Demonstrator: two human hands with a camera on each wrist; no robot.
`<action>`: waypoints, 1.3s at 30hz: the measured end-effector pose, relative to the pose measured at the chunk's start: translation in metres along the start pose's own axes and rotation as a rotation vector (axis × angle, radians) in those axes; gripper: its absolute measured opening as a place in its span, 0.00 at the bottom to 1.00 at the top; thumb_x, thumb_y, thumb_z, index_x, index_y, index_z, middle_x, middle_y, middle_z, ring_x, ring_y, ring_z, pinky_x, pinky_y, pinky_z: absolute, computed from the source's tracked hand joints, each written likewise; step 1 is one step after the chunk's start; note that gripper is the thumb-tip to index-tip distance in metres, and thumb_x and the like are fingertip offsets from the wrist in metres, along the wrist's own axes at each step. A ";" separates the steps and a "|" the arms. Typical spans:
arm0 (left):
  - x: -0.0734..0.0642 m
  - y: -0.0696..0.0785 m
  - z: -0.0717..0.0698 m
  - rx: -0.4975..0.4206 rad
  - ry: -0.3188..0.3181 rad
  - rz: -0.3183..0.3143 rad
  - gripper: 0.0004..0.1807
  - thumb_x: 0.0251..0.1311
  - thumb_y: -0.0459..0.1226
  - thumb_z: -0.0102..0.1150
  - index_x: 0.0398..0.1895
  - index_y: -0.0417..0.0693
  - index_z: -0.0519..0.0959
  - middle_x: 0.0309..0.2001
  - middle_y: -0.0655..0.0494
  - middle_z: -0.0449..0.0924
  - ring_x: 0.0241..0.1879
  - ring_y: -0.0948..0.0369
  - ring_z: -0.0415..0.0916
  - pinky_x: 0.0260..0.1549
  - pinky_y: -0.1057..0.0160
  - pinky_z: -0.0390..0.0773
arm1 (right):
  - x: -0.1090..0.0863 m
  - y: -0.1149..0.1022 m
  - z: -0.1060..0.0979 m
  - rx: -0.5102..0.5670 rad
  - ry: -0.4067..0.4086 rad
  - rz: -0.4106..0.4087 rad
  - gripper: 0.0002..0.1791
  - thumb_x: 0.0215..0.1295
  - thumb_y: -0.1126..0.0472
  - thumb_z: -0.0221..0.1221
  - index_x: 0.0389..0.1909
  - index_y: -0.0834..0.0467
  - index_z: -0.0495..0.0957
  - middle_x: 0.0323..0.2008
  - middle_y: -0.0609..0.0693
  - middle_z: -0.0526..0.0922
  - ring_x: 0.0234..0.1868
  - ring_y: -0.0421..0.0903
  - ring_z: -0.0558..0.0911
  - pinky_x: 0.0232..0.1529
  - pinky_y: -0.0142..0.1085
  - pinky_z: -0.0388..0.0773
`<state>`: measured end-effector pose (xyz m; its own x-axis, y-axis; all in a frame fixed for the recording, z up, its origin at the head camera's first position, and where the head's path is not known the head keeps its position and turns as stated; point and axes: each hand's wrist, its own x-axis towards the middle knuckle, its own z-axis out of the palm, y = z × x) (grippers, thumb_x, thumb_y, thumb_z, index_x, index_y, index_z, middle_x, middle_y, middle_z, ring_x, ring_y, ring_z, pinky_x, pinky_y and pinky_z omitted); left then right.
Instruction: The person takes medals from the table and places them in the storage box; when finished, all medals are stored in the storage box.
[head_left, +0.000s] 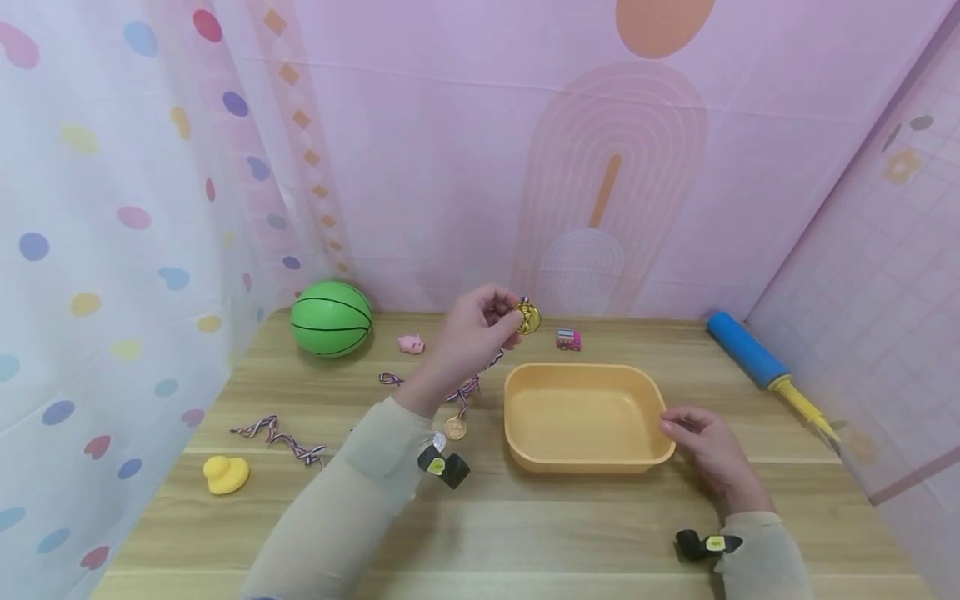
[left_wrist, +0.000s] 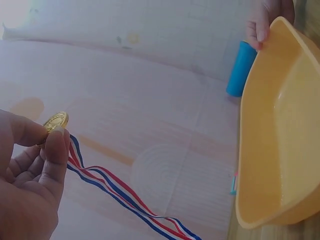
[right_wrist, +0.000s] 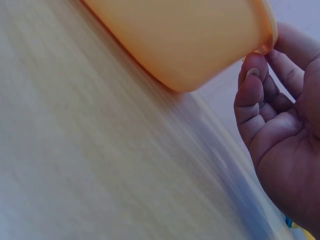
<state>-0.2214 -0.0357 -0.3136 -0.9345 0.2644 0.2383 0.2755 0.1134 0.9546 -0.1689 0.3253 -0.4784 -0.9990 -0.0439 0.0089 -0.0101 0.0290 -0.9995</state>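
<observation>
Meanwhile, left hand [head_left: 474, 330] pinches gold medal [head_left: 529, 317], right hand [head_left: 707, 446] holds basin [head_left: 587, 465]; head view alone shows duck [head_left: 226, 475].

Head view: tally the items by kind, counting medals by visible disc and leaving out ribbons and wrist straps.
Medals: 3 (round gold disc, round copper disc, partly hidden silver disc)
Animal figures: 2 (small pink pig, small yellow duck)
Toy vehicles: 1 (boxy pink vehicle)
Balls: 1 (green black-lined ball)
Tubs: 1 (rectangular orange-yellow tub)
Tubes: 1 (blue-and-yellow tube)
Total: 9
</observation>
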 end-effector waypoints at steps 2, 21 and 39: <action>0.003 0.006 0.003 0.007 -0.018 0.008 0.06 0.63 0.29 0.55 0.42 0.40 0.75 0.35 0.46 0.75 0.31 0.54 0.79 0.33 0.60 0.83 | 0.000 0.000 0.000 -0.005 0.001 -0.001 0.08 0.63 0.69 0.60 0.36 0.54 0.84 0.34 0.43 0.83 0.34 0.38 0.81 0.35 0.30 0.81; 0.030 0.010 0.045 -0.004 -0.142 0.060 0.04 0.62 0.27 0.55 0.39 0.36 0.75 0.33 0.47 0.75 0.29 0.49 0.78 0.32 0.56 0.83 | 0.004 0.005 0.001 0.019 -0.014 -0.051 0.07 0.63 0.71 0.59 0.36 0.58 0.84 0.34 0.44 0.84 0.34 0.37 0.82 0.34 0.30 0.81; 0.025 -0.069 0.086 0.234 -0.178 -0.100 0.04 0.59 0.28 0.57 0.38 0.38 0.76 0.27 0.53 0.77 0.23 0.63 0.79 0.22 0.70 0.80 | 0.003 0.001 0.001 -0.032 0.003 -0.043 0.11 0.63 0.70 0.60 0.42 0.75 0.76 0.35 0.46 0.83 0.35 0.38 0.81 0.35 0.30 0.80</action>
<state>-0.2446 0.0459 -0.3889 -0.9110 0.4024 0.0903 0.2480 0.3596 0.8995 -0.1722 0.3240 -0.4791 -0.9977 -0.0431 0.0517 -0.0542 0.0591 -0.9968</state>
